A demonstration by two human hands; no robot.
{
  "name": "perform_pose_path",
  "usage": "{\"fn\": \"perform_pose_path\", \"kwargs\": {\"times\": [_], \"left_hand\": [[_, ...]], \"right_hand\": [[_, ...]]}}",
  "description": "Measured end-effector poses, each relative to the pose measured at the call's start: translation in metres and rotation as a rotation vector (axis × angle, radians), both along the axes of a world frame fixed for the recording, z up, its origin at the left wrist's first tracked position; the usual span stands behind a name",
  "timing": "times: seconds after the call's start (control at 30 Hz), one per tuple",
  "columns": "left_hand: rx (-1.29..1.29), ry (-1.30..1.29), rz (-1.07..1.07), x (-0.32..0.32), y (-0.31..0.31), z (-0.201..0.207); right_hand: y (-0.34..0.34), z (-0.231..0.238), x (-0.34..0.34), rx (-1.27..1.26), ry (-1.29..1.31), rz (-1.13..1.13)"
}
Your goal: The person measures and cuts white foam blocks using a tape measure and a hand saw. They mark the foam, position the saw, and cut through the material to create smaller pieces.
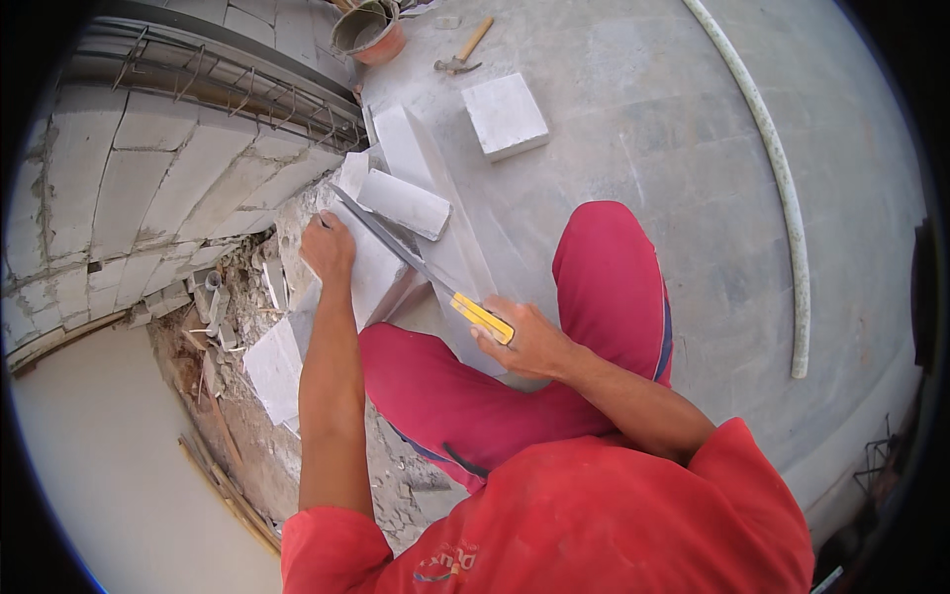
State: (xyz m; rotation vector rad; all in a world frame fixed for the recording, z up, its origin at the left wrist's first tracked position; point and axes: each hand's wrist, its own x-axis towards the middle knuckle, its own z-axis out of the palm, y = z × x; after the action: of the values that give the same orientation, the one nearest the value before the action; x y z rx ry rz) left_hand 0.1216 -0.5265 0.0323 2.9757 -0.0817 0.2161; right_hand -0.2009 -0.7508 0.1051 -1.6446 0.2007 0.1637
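Observation:
My right hand is wrapped round the yellow handle of a hand saw. The saw's blade slants up and left across a white building block in front of my left knee. At that block's left edge is my left hand, its fingers curled over the edge. A shorter white block piece lies just beyond the blade. Beneath and behind it a long white block stretches away. The blade hides part of the sawn block's top, so the depth of any cut does not show.
Farther off sit a square white block, a claw hammer and a bucket. A long pale pipe curves along the right. On the left stand a block wall and a rebar cage, with rubble below.

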Motion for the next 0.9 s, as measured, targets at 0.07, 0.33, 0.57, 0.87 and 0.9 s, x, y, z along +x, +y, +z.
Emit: {"fn": "perform_pose_path", "kwargs": {"times": [0.07,0.33,0.57,0.87,0.9], "left_hand": [[-0.006,0.042,0.001,-0.004,-0.002,-0.002],[0.007,0.016,-0.006,-0.005,-0.007,0.004],[-0.006,0.072,0.014,-0.006,-0.011,0.009],[-0.269,-0.157,0.017,0.004,0.000,-0.018],[-0.403,-0.208,0.039,0.005,0.001,-0.026]], "right_hand": [[-0.004,0.002,-0.012,0.012,0.009,-0.026],[0.002,-0.010,0.017,-0.020,-0.026,-0.004],[0.004,-0.033,0.048,-0.005,0.015,-0.003],[0.014,-0.033,0.051,-0.042,-0.069,-0.135],[0.011,-0.033,0.046,-0.086,-0.124,-0.184]]}}
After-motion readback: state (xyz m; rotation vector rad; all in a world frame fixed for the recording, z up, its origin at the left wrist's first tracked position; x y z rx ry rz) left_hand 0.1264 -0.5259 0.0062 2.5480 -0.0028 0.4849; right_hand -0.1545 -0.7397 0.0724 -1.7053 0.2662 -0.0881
